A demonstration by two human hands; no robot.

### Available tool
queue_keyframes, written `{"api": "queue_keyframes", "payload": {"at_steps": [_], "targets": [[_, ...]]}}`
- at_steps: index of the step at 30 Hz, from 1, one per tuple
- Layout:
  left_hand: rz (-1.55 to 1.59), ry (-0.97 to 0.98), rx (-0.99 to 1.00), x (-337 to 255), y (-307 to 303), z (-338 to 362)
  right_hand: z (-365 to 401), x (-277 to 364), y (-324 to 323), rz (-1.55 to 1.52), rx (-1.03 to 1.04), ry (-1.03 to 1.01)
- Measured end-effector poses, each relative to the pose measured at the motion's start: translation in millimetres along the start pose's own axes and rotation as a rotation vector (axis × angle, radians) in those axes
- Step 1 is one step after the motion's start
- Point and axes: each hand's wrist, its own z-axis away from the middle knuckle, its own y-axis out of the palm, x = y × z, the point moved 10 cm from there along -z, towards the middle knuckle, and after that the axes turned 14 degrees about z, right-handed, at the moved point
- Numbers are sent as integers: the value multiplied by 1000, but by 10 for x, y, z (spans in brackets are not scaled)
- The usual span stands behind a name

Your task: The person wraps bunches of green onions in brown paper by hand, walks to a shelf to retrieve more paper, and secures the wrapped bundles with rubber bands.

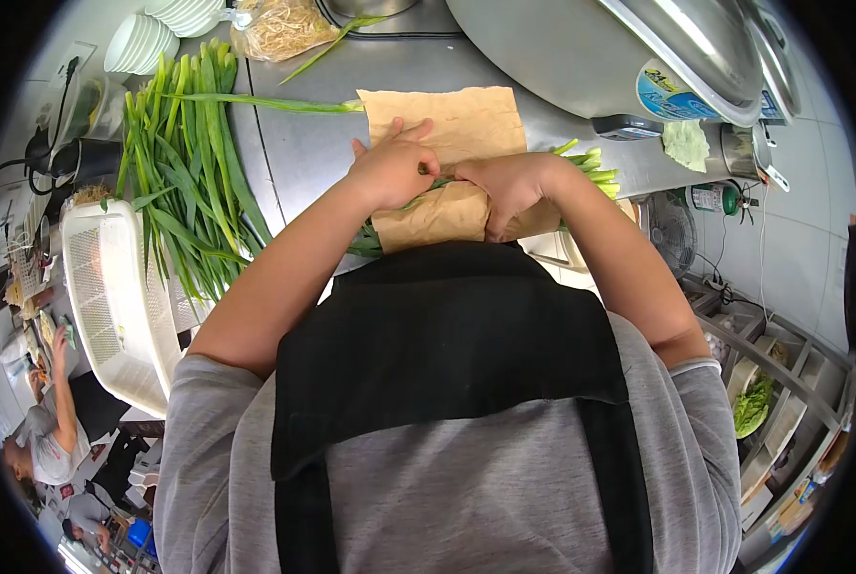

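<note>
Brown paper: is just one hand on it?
No, the left hand and the right hand are both on the brown paper.

"What is ahead, on the left?"
"You have two stacks of round white bowls (pixel 141 44) beside a clear plastic bag of pale brown shreds (pixel 280 31)."
"And the right?"
"Near you, a dark round caged fan (pixel 668 235) and a green cylindrical fire extinguisher (pixel 714 199)."

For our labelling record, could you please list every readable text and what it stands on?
"24", as best I can tell: blue sticker on the steel pot; its larger lettering is too blurred to read.
Extinguisher label: too small to read.
Brown paper: no print visible.
Nothing else is legible.
</note>
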Motion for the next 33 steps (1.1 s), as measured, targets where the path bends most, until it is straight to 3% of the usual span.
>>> {"api": "queue_keyframes", "payload": {"at_steps": [3, 8, 12, 14, 16, 19, 21, 22, 25, 26, 27, 29, 33], "targets": [[13, 57, -21, -27, 4, -2, -50, -47, 36, 35, 58, 21], [-147, 319, -232, -312, -139, 143, -73, -47, 14, 23, 75, -9], [-95, 315, -263, -461, -404, 322, -157, -93, 55, -2, 79, -45], [298, 522, -712, -404, -972, 830, -155, -95, 62, 34, 71, -44], [540, 439, -902, -7, -999, 1257, -146, -93, 40, 24, 66, -39], [726, 299, -756, 545, -301, 1393, -151, -88, 49, -22, 83, -58], [482, 452, -689, 317, -37, 1333, -135, -72, 46, -48, 103, -63], [486, 373, -547, 278, 90, 1223, -117, -45, 64, -69, 125, -63], [419, 236, -482, 137, 34, 979, -27, 6, 15, -55, 102, -15], [156, 205, -518, 72, -3, 931, -31, -3, 38, -45, 105, -14], [159, 205, -526, -11, -50, 946, -57, -37, 68, -55, 101, -4], [-469, 385, -759, -548, -165, 1147, -64, -74, 84, -65, 96, 6], [-400, 510, -636, -693, 220, 883, -167, -74, 66, -44, 21, -84]]}}
